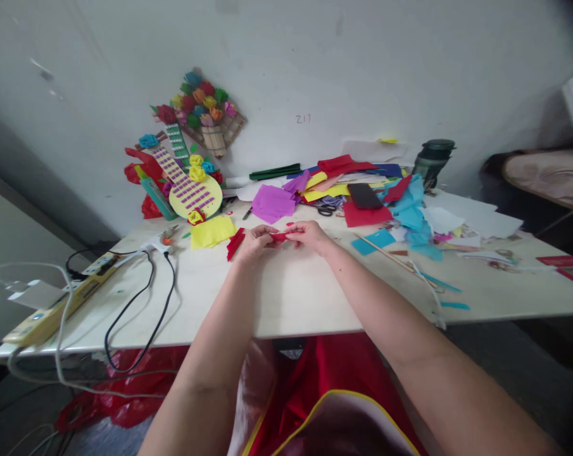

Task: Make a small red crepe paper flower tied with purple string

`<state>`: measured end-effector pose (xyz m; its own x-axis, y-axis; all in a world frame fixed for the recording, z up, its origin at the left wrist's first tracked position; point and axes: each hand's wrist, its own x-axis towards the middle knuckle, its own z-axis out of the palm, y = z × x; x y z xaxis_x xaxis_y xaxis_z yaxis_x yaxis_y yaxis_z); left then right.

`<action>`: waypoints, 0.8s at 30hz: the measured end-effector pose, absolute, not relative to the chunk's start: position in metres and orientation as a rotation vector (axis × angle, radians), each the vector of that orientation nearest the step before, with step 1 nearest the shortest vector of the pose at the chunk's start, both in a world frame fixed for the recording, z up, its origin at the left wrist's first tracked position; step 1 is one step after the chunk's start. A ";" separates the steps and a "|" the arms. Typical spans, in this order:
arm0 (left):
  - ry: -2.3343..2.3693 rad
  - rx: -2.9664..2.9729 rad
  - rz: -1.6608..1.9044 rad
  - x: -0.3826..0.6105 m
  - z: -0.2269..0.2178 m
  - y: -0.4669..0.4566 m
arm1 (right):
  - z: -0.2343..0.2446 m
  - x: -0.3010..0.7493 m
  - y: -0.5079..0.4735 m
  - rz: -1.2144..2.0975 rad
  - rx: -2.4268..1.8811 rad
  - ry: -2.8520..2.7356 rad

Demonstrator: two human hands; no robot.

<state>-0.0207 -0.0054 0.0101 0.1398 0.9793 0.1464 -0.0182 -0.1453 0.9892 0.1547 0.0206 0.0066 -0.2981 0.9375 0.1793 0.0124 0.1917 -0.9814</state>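
Observation:
Between my two hands a narrow strip of red crepe paper [280, 237] is stretched level, just above the white table. My left hand [258, 242] pinches its left end. At the other end, the fingers of my right hand [306, 235] are closed on the strip. Folded red paper [235, 244] lies against the outer side of my left hand. A yellow paper sheet [213, 232] is farther left, and a purple paper sheet [273, 203] lies beyond my hands.
Black scissors [327, 209], a dark phone [365, 196] and heaped coloured paper stand behind. A wooden stick [388, 253] lies right. At left are a power strip [61, 304], a black cable [153, 278] and a glue bottle [157, 197]. Paper-flower crafts [195, 193] lean on the wall.

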 end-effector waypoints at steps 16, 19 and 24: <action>1.377 1.793 0.942 -0.022 0.009 -0.008 | 0.009 0.154 0.015 1.255 -0.950 -1.679; 1.370 1.794 0.971 -0.022 0.007 -0.008 | 0.012 0.158 0.014 1.366 -0.940 -1.641; 1.346 1.806 0.977 -0.023 0.007 -0.008 | 0.011 0.161 0.016 1.466 -1.032 -1.609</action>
<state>-0.0230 -0.0077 0.0070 0.1864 0.9673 0.1717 0.4631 -0.2407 0.8530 0.1610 0.0157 0.0108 -0.4233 0.9059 -0.0073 0.0915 0.0347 -0.9952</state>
